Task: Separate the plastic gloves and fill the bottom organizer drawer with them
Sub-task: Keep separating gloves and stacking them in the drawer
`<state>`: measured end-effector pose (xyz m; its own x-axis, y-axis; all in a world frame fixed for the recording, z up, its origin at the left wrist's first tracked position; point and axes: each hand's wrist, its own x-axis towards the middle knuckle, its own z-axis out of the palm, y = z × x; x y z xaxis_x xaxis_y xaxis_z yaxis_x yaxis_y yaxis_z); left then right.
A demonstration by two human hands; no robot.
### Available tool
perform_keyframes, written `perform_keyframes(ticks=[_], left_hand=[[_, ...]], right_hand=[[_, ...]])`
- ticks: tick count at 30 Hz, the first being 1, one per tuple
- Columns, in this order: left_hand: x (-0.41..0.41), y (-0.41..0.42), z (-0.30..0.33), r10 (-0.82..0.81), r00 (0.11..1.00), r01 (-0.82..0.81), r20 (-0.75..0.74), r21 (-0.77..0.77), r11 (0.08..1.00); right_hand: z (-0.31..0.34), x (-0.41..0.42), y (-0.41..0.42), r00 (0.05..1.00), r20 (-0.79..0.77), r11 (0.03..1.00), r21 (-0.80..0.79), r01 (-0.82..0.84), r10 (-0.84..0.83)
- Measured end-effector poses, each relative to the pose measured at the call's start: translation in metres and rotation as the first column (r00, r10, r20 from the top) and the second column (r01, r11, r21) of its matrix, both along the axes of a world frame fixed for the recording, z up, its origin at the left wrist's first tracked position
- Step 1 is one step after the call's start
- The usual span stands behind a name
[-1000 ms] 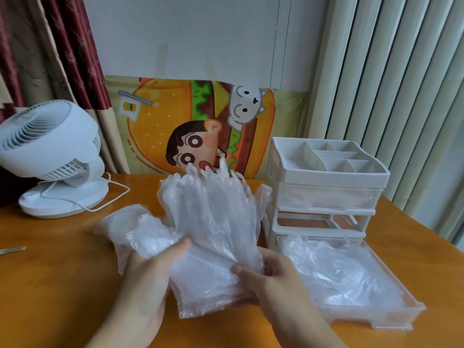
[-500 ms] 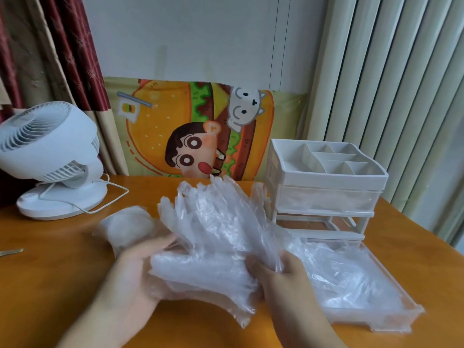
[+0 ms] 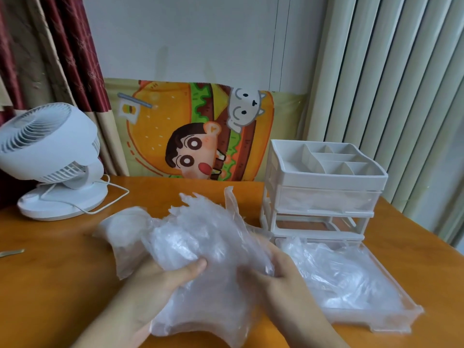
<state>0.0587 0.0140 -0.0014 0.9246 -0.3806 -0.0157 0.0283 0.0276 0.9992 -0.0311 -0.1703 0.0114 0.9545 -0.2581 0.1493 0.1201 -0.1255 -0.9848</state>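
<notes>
Centrally, both hands, left [image 3: 160, 280] & right [image 3: 273, 275], grip gloves [image 3: 200, 237] over orange worktop [image 3: 50, 272]; fan [image 3: 50, 156] upper left, curtains [image 3: 391, 84] right.

Soft, even daylight fills the scene, brightest at 3 o'clock by the blinds [image 3: 391, 91]. Shadows on the tabletop [image 3: 50, 285] are faint. The gloves [image 3: 200, 247] look smeared with motion blur and pale sheen. Wide-angle bending curves the curtain [image 3: 37, 59] at 9 o'clock.
</notes>
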Motion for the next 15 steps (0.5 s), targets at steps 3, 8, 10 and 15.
perform_keyframes(ticks=[3, 8, 10, 15], left_hand=[[0.007, 0.003, -0.004, -0.012, 0.999, 0.012, 0.032, -0.007, 1.000], [0.014, 0.006, -0.005, 0.001, 1.000, -0.003, -0.028, -0.085, 0.996], [0.016, 0.008, -0.007, 0.022, 0.999, -0.026, -0.043, -0.103, 0.994], [0.033, 0.013, -0.025, 0.131, 0.991, -0.133, -0.028, -0.134, 0.982]], right_hand=[[0.002, -0.002, -0.001, 0.991, 0.098, 0.989, 0.128, 0.080, -0.093], [-0.002, 0.003, -0.007, 0.948, 0.149, 0.953, 0.155, 0.260, -0.283], [-0.003, 0.003, -0.008, 0.950, 0.124, 0.946, 0.195, 0.259, -0.286], [-0.006, 0.004, -0.012, 0.960, 0.085, 0.929, 0.288, 0.232, -0.266]])
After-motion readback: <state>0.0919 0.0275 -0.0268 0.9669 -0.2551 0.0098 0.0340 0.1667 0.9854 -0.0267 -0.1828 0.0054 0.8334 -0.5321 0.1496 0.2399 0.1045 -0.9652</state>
